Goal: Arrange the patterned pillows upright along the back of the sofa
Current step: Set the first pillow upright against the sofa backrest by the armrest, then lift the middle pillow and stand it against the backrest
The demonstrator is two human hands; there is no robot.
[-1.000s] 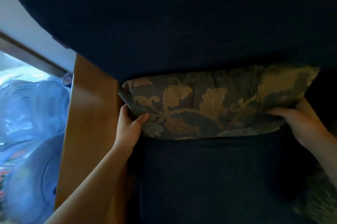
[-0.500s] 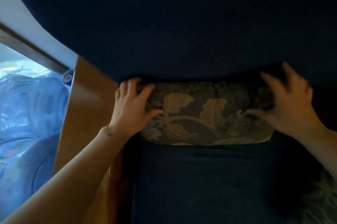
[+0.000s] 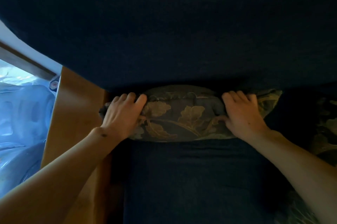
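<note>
A dark pillow with gold leaf pattern (image 3: 184, 116) stands against the dark blue sofa back (image 3: 173, 32), on the seat cushion (image 3: 200, 178) at the sofa's left end. My left hand (image 3: 124, 112) is pressed over the pillow's left top edge, fingers curled on it. My right hand (image 3: 242, 112) grips the right top edge the same way. A second patterned pillow (image 3: 328, 125) shows partly at the right edge, in shadow.
A wooden armrest (image 3: 73, 118) borders the seat on the left. Beyond it lie pale blue plastic-wrapped items (image 3: 21, 118) and a white wall with a dark strip (image 3: 23, 59). More patterned fabric (image 3: 299, 212) peeks in at the bottom right.
The pillow has been pushed back against the sofa back. Both hands moved from its lower corners up onto its top edge, and the right hand shifted left and closed on it.
</note>
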